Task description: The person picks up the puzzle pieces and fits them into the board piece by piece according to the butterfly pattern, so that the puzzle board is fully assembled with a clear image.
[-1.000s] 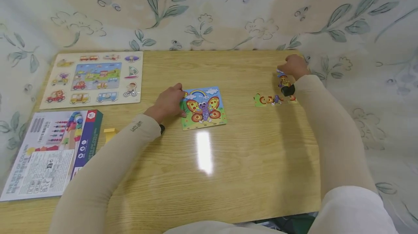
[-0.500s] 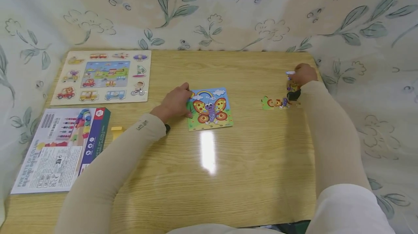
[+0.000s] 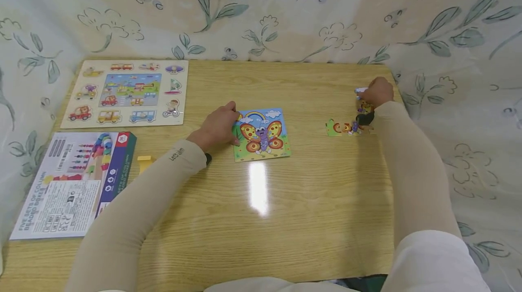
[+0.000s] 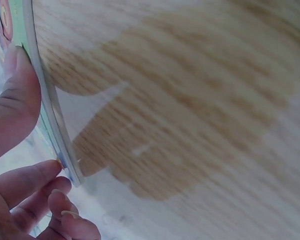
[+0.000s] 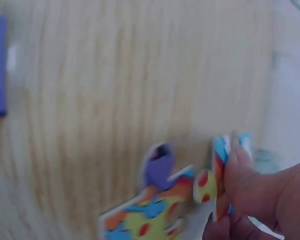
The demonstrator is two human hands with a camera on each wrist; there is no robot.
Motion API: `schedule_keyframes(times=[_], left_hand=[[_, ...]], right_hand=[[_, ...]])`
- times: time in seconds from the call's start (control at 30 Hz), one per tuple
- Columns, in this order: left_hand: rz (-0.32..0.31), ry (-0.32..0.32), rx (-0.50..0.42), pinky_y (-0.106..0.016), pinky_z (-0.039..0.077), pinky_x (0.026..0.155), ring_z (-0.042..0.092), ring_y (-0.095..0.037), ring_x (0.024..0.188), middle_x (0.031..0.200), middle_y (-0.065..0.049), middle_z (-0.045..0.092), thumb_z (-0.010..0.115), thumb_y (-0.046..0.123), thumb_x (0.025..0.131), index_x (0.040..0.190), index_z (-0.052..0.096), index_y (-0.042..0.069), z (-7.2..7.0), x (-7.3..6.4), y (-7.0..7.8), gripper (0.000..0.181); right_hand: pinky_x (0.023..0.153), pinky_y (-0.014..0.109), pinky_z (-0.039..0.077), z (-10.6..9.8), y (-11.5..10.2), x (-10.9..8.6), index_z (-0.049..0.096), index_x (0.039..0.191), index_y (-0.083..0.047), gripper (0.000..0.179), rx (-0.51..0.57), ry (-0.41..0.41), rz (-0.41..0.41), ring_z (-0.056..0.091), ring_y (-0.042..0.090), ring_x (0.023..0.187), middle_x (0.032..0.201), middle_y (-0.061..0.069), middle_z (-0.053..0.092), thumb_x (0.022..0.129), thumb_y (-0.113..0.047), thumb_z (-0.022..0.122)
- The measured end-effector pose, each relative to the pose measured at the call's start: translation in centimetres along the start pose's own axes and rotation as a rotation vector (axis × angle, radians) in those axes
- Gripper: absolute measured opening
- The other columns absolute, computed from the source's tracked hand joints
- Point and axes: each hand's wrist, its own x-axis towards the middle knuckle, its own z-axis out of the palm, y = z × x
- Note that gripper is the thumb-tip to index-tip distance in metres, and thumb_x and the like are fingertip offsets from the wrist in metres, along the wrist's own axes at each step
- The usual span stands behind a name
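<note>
A square butterfly puzzle (image 3: 263,136) lies flat on the table in the head view. My left hand (image 3: 218,125) holds it by its left side; the left wrist view shows the thumb (image 4: 24,95) on the picture face and a fingertip at the corner. At the far right, my right hand (image 3: 378,93) pinches a small puzzle piece (image 5: 220,175) with blue, red and yellow print. Beside it in the right wrist view lies another puzzle piece (image 5: 150,212), yellow and orange with a purple tab. More loose pieces (image 3: 343,127) lie in a row just nearer, partly hidden by the right wrist.
A vehicle peg puzzle board (image 3: 126,95) lies at the back left. In front of it are a beaded toy box (image 3: 67,185) and a small yellow block (image 3: 144,162) beside the left forearm. Floral cloth (image 3: 265,11) borders the table (image 3: 310,210) at the back and sides.
The head view has shifted slightly, moving most things rightward in it. My right hand has moved a little nearer over the pieces. The left hand stays at the butterfly puzzle's edge.
</note>
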Motion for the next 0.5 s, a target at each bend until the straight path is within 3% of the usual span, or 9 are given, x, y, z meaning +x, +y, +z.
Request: schedule_keyframes(times=[0.13,0.23,0.37,0.5], left_hand=[[-0.004,-0.002,0.011,-0.037,0.048,0.096,0.050,-0.026,0.104,0.119,-0.009,0.045,0.086,0.039,0.068,0.129,0.057,-0.001,-0.1,-0.1,0.1,0.078],[-0.005,-0.008,0.013,-0.038,0.048,0.096,0.050,-0.027,0.104,0.120,-0.010,0.045,0.086,0.039,0.067,0.129,0.057,-0.001,-0.1,-0.1,0.2,0.079],[0.003,-0.010,0.015,-0.039,0.048,0.096,0.050,-0.027,0.105,0.120,-0.010,0.045,0.086,0.039,0.067,0.130,0.056,-0.001,-0.1,0.0,0.2,0.080],[0.008,-0.001,0.023,-0.038,0.048,0.096,0.050,-0.027,0.105,0.120,-0.010,0.045,0.086,0.040,0.067,0.129,0.056,-0.001,0.0,0.1,0.2,0.080]], right_hand=[[0.089,0.052,0.041,-0.8,-2.2,-1.6,0.048,0.118,0.007,0.053,0.072,0.029,-0.035,0.045,0.042,0.108,0.124,0.027,0.049,0.087,-0.032,0.067],[0.078,0.041,0.047,-1.0,-5.2,-3.3,0.049,0.115,0.003,0.047,0.135,0.022,-0.108,0.052,0.032,0.098,0.120,0.023,0.054,0.087,-0.029,0.068],[0.062,0.031,0.054,0.7,-10.0,-6.9,0.053,0.120,-0.002,0.045,0.295,-0.099,-0.307,0.061,0.018,0.075,0.103,0.019,0.063,0.085,-0.023,0.073],[0.058,0.032,0.055,3.9,-14.1,-11.2,0.059,0.112,-0.007,0.034,0.327,-0.252,-0.494,0.064,0.020,0.065,0.086,0.012,0.064,0.085,-0.022,0.074]])
